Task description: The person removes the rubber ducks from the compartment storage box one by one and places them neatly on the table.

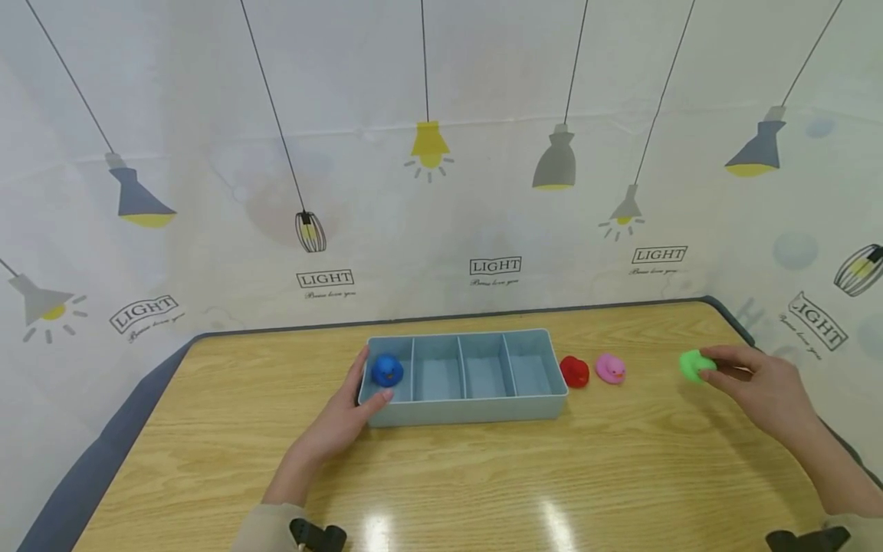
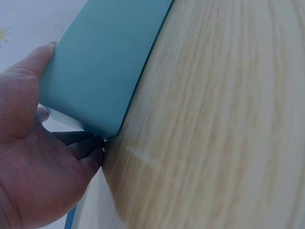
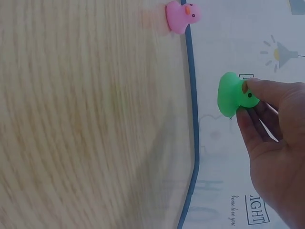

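A light blue box point(image 1: 464, 411) with several compartments stands on the table, and a blue rubber duck point(image 1: 387, 370) sits in its leftmost compartment. My left hand point(image 1: 343, 418) grips the box's left end, thumb at the front rim and fingers along the left side. In the left wrist view, that hand point(image 2: 43, 157) is against the end of the box point(image 2: 102, 67). Off to the right, my right hand point(image 1: 769, 387) pinches a green rubber duck point(image 1: 692, 366) by its head between thumb and fingers. The right wrist view shows the green duck point(image 3: 229, 95) held above the surface.
Just right of the box a red rubber duck point(image 1: 575, 372) lies on the wooden table point(image 1: 621, 468), with a pink rubber duck point(image 1: 610, 369) next to it. Behind the table's dark back edge point(image 1: 386, 323) hangs a white cloth point(image 1: 386, 199) printed with lamps.
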Demonstrator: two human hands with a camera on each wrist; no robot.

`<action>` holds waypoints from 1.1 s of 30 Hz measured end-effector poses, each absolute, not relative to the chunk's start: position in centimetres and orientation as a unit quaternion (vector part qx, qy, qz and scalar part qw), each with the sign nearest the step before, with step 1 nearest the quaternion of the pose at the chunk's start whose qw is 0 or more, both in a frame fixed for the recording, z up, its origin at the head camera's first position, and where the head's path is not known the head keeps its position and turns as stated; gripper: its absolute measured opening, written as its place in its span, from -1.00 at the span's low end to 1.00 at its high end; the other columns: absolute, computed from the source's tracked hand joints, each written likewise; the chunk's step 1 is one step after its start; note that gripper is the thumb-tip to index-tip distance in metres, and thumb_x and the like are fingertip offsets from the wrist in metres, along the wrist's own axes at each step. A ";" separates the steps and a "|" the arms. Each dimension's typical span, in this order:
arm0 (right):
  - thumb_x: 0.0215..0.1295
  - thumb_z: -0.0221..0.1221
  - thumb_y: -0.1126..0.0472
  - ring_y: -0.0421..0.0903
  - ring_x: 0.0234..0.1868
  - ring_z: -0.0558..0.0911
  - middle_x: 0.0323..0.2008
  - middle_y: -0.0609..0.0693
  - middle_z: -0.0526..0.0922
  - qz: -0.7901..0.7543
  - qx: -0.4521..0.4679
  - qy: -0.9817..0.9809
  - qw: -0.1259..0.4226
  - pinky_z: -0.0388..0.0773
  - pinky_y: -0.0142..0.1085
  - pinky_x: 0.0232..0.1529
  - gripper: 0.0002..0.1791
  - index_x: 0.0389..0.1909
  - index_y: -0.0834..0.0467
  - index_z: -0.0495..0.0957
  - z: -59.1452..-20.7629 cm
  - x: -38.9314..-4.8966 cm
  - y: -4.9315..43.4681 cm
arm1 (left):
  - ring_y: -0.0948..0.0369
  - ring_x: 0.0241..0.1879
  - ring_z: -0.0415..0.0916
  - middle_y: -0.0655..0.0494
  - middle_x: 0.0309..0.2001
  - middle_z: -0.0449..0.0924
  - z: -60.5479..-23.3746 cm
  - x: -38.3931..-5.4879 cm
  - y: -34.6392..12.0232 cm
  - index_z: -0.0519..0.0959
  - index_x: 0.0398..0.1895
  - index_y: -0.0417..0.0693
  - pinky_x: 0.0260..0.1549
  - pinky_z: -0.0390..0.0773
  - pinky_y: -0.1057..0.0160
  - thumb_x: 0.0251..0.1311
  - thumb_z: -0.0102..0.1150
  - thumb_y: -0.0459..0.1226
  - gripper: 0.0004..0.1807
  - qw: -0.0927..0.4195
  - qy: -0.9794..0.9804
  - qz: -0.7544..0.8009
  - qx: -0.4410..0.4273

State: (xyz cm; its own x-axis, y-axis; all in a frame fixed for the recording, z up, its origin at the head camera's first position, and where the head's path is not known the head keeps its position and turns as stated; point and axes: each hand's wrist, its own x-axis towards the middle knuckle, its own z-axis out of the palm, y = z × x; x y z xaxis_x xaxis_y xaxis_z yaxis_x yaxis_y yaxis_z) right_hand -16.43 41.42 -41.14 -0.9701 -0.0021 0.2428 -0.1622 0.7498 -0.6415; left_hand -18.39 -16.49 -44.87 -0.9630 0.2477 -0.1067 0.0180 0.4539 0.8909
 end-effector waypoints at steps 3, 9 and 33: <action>0.39 0.34 0.17 -0.75 -0.20 0.44 -0.13 -0.64 0.47 0.348 0.042 -0.930 0.112 0.53 -0.61 -0.34 -0.54 0.18 0.37 0.58 -41.5 -16.5 41.8 | -0.12 0.60 -0.34 -0.07 0.66 -0.34 -44.9 -18.4 -16.5 -0.31 0.69 0.26 0.48 -0.18 -0.20 0.49 0.11 0.08 -0.02 0.112 0.844 0.518 0.080; 0.40 0.34 0.16 -0.76 -0.20 0.43 -0.14 -0.65 0.46 0.344 0.038 -0.932 0.107 0.54 -0.57 -0.36 -0.54 0.18 0.36 0.58 -42.0 -16.6 42.2 | -0.13 0.60 -0.34 -0.07 0.66 -0.34 -44.9 -18.4 -16.5 -0.31 0.69 0.26 0.48 -0.18 -0.20 0.49 0.10 0.07 -0.03 0.111 0.846 0.516 0.079; 0.38 0.34 0.22 -0.75 -0.26 0.39 0.00 0.41 0.67 0.318 0.032 -0.944 0.085 0.55 -0.55 -0.38 -0.54 0.17 0.41 0.56 -43.3 -16.0 43.1 | -0.14 0.60 -0.31 -0.08 0.66 -0.32 -45.1 -18.4 -16.5 -0.30 0.69 0.27 0.48 -0.16 -0.22 0.48 0.10 0.11 -0.02 0.108 0.850 0.510 0.077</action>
State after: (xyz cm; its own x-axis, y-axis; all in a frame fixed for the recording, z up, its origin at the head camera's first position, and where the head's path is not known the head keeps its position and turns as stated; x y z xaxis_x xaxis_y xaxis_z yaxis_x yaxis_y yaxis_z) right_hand -16.04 43.11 -43.35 -0.9834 -0.0054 0.1815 -0.1142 0.7956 -0.5949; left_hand -18.39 -16.54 -45.06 -0.9646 0.2416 -0.1054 0.0204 0.4670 0.8840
